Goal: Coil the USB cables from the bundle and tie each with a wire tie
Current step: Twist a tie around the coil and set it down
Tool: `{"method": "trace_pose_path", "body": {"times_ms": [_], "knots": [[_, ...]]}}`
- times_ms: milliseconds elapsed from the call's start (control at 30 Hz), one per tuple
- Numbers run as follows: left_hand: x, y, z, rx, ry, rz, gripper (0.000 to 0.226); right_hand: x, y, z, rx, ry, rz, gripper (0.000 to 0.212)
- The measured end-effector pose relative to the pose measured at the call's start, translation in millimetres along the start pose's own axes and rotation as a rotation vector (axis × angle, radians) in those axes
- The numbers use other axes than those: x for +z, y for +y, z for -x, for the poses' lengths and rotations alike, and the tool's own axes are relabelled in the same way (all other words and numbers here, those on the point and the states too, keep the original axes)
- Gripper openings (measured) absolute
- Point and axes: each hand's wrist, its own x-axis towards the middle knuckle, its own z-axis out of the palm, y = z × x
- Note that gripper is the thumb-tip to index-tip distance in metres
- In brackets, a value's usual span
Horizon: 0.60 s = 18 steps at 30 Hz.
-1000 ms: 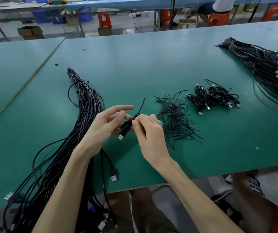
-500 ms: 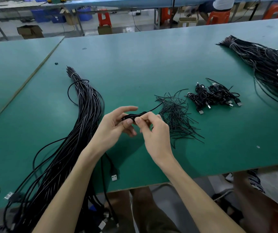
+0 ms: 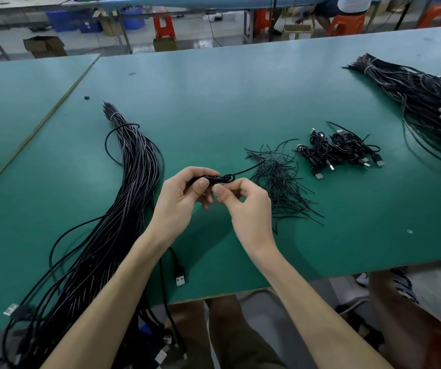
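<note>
There were two bundles point(image 3: 131, 177), one pile of ties point(image 3: 278, 179), one heap of coils point(image 3: 339, 150), one held cable point(image 3: 214, 179) and three hands point(image 3: 179, 201).

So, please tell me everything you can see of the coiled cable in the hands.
The coiled cable is thin, black and rubbery-looking, wound into a small bundle. It lies level above the green table. The left hand grips its left part; the right hand pinches a wire tie looped at its right end.

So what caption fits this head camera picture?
Left hand holds a coiled USB cable; right hand pinches the wire tie looped round it.
</note>
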Motion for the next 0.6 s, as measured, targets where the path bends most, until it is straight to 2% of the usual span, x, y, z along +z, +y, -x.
{"method": "trace_pose_path", "body": {"times_ms": [167,433,600], "knots": [[0.4,3.5,1.4,-0.057,-0.018,0.009,0.023,1.7,0.9,-1.0,0.064,0.041,-0.033,0.023],[2.9,7.9,1.0,-0.146,-0.095,0.066,0.023,2.4,0.6,0.8,-0.042,0.041,-0.021,0.011],[0.2,9.0,-0.1,-0.291,-0.205,0.175,0.023,2.5,-0.6,2.3,-0.078,0.065,-0.015,0.008]]}}
